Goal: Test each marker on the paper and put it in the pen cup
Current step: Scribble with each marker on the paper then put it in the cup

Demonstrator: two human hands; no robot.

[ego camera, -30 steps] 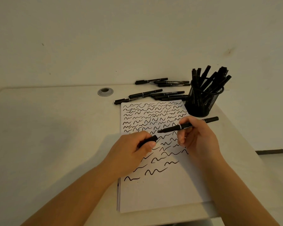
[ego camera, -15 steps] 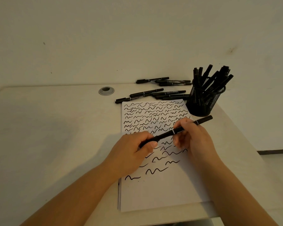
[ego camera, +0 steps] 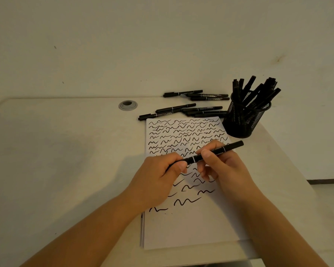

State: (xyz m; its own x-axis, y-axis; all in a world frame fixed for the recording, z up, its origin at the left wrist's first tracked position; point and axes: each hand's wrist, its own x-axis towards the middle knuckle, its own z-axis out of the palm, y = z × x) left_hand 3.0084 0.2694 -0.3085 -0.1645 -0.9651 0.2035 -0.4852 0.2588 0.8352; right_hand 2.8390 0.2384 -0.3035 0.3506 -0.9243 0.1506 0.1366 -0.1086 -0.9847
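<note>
A black marker (ego camera: 226, 148) is held above the white paper (ego camera: 191, 224), slanting up to the right. My left hand (ego camera: 158, 178) grips its capped lower-left end. My right hand (ego camera: 220, 166) pinches the barrel near the middle. The paper is covered with rows of black squiggles down to about two thirds of its length. A black mesh pen cup (ego camera: 243, 120) with several markers in it stands at the paper's far right corner.
Several loose black markers (ego camera: 183, 110) lie in two clusters behind the paper, the farther cluster (ego camera: 199, 94) close to the wall. A round grey cable grommet (ego camera: 127, 105) sits in the desk to the left of them. The desk's right edge runs close to the cup.
The cap in my left hand and the marker in my right have come together; the cap is now on the marker. Both hands stayed over the middle of the paper.
</note>
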